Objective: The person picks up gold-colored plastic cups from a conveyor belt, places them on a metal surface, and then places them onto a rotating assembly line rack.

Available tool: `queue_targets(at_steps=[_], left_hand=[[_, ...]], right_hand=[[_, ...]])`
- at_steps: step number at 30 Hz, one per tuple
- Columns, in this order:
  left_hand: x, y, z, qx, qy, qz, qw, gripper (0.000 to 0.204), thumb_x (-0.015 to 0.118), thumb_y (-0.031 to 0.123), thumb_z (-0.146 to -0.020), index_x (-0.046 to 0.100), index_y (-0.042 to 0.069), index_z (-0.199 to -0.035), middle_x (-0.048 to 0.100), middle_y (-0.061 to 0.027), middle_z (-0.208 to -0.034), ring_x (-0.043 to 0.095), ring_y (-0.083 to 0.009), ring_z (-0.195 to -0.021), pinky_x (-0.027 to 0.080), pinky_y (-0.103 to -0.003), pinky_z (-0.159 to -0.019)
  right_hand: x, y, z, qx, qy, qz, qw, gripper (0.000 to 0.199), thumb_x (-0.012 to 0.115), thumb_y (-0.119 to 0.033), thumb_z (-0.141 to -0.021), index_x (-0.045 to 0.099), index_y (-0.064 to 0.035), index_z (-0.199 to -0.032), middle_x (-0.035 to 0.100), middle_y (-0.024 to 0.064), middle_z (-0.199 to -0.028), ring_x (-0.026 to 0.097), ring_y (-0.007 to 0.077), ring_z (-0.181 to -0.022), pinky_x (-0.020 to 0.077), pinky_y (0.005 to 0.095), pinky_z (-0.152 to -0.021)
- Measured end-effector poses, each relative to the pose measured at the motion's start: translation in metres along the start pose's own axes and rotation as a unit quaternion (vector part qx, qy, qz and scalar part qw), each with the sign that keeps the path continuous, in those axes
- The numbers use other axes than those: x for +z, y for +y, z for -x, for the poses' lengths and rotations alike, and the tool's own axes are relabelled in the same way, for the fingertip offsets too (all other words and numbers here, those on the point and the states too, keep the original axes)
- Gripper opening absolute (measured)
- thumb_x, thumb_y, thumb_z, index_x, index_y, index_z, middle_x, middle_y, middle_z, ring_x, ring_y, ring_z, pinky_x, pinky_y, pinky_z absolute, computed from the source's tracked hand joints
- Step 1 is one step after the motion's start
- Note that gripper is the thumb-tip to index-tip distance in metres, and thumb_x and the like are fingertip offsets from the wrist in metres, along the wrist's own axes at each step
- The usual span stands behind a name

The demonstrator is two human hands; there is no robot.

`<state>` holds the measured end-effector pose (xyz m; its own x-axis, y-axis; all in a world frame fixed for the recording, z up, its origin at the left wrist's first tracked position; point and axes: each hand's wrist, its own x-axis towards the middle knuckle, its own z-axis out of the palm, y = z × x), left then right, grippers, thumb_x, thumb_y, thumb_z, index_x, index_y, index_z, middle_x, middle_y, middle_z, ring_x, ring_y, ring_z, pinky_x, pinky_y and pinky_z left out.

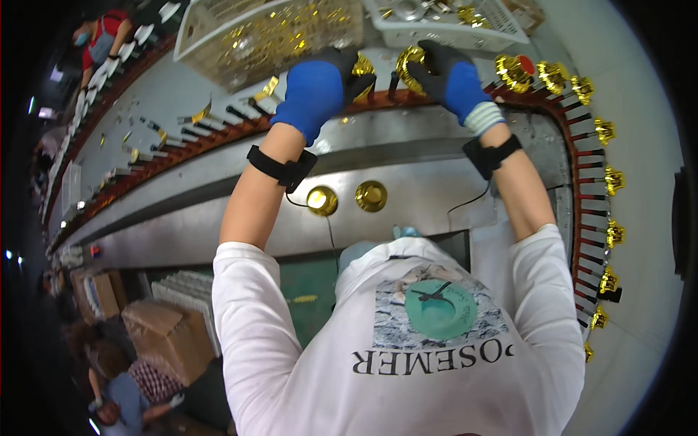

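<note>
My left hand, in a blue and black glove, reaches over the far rail with its fingers curled round a shiny gold metal cup. My right hand, gloved alike, grips the rim of another gold metal cup a little to the right. Both cups are at the row of upright dark spindles; whether either cup sits on a spindle I cannot tell. Closer to me, a gold round piece and a second gold round piece lie on the metal ledge.
Beyond my hands stand a plastic crate of gold parts and a white basket. Gold cups line the curving spindle rail on the right. Cardboard boxes stand lower left. Another person is at the far left.
</note>
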<state>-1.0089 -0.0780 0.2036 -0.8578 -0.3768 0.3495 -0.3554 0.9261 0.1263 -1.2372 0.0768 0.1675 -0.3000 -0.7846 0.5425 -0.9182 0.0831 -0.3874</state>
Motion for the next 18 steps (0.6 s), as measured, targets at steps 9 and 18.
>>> queue_targets(at_steps=[9, 18], left_hand=[[0.089, -0.027, 0.241, -0.176, -0.169, 0.080, 0.966, 0.055, 0.083, 0.044, -0.086, 0.069, 0.010, -0.128, 0.075, -0.0222, -0.109, 0.074, -0.0423, -0.091, 0.059, -0.050, -0.076], [0.200, -0.031, 0.302, -0.307, -0.220, 0.021, 0.926, 0.074, 0.073, 0.058, -0.090, 0.060, 0.005, -0.141, 0.070, -0.0225, -0.127, 0.074, -0.0406, -0.100, 0.060, -0.052, -0.082]], right_hand=[[0.077, -0.067, 0.180, -0.019, -0.288, -0.195, 0.937, 0.047, 0.078, -0.031, -0.089, 0.069, -0.0088, -0.130, 0.074, 0.0166, -0.100, 0.072, 0.0346, -0.085, 0.0572, 0.0461, -0.076], [0.186, -0.068, 0.238, -0.009, -0.426, 0.009, 0.905, 0.065, 0.076, -0.040, -0.087, 0.059, -0.0097, -0.141, 0.065, 0.0159, -0.134, 0.067, 0.0381, -0.115, 0.0548, 0.0504, -0.097]])
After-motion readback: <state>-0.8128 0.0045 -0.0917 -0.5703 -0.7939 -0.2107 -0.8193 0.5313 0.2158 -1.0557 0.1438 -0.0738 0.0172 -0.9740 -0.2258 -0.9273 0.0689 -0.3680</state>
